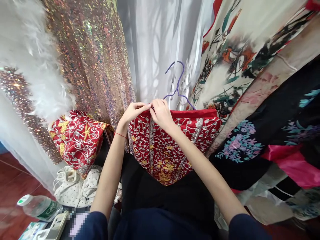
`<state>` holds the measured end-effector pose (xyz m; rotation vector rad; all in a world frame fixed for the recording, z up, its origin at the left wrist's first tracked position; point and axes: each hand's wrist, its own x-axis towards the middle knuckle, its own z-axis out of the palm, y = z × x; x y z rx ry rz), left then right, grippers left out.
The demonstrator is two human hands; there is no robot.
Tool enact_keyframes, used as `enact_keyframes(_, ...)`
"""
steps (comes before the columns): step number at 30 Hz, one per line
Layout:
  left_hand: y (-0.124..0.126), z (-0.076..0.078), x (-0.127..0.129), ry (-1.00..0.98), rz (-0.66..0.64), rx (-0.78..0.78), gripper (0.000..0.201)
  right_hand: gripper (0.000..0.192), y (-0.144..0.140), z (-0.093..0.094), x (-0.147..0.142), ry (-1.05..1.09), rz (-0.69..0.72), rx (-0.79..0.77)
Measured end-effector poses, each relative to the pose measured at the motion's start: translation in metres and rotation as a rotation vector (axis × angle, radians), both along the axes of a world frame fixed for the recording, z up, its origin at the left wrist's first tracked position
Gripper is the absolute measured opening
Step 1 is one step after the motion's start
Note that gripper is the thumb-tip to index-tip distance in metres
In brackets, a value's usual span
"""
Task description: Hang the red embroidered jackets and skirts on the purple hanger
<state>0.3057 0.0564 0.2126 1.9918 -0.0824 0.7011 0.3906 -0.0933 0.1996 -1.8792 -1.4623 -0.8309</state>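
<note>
A red garment (172, 146) with silver and gold embroidery and a plain red band along its top edge is held up in front of me over my black lap. My left hand (135, 111) pinches that top edge on its left part, thumb and fingers pressed together. Beside it, fingertips almost meeting, my right hand (161, 113) is closed over the same edge. What lies between the fingertips is too small to make out. Behind the garment rises a purple hanger (178, 88), its lower part hidden by the red cloth.
Another red embroidered piece (78, 136) sits at the left below white feathers (45, 76). Sequined fabric (92, 50), a white curtain (152, 43) and a floral dress (230, 60) hang behind. A plastic bottle (41, 206) and a power strip (58, 225) are at lower left; black embroidered clothing (240, 143) is right.
</note>
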Motion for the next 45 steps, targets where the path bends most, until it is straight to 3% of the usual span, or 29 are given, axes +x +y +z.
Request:
enact_keyframes(3, -0.013, -0.003, -0.008, -0.104, -0.021, -0.09, 0.04, 0.029, -0.005, -0.014, -0.007, 0.02, 0.046, 0.09)
enact_keyframes(7, -0.041, -0.02, -0.026, -0.197, 0.077, -0.002, 0.033, 0.027, -0.011, -0.037, -0.023, 0.036, 0.024, 0.158)
enact_keyframes(10, -0.062, -0.055, -0.039, -0.309, 0.276, 0.047, 0.025, 0.023, -0.021, -0.055, -0.038, 0.011, -0.029, 0.177)
enact_keyframes(14, -0.081, -0.118, -0.052, -0.297, 0.407, -0.105, 0.024, 0.013, -0.036, -0.083, -0.055, 0.03, -0.01, 0.179)
enact_keyframes(17, -0.091, -0.158, -0.057, -0.199, 0.36, -0.242, 0.027, 0.015, -0.039, -0.11, -0.062, 0.283, 0.054, 0.326)
enact_keyframes(21, -0.102, -0.185, -0.06, -0.07, 0.241, -0.344, 0.031, 0.018, -0.03, -0.14, -0.067, 1.009, 0.283, 0.496)
enact_keyframes(23, -0.104, -0.19, -0.062, -0.006, 0.188, -0.339, 0.033, 0.032, -0.026, -0.148, -0.07, 1.305, 0.485, 0.455)
enact_keyframes(25, -0.102, -0.192, -0.066, 0.047, 0.162, -0.318, 0.035, 0.038, -0.025, -0.153, -0.073, 1.426, 0.605, 0.449)
enact_keyframes(31, -0.1, -0.188, -0.076, 0.116, 0.043, -0.353, 0.035, 0.029, -0.042, -0.158, -0.071, 1.425, 0.547, 0.5)
enact_keyframes(35, -0.109, -0.182, -0.073, 0.061, 0.173, -0.388, 0.037, 0.027, -0.052, -0.157, -0.064, 1.337, 0.546, 0.509)
enact_keyframes(39, -0.123, -0.176, -0.068, -0.064, 0.341, -0.393, 0.033, 0.031, -0.057, -0.155, -0.063, 1.398, 0.535, 0.564)
enact_keyframes(45, -0.135, -0.174, -0.064, -0.065, 0.327, -0.337, 0.027, 0.032, -0.067, -0.152, -0.056, 1.627, 0.622, 0.706)
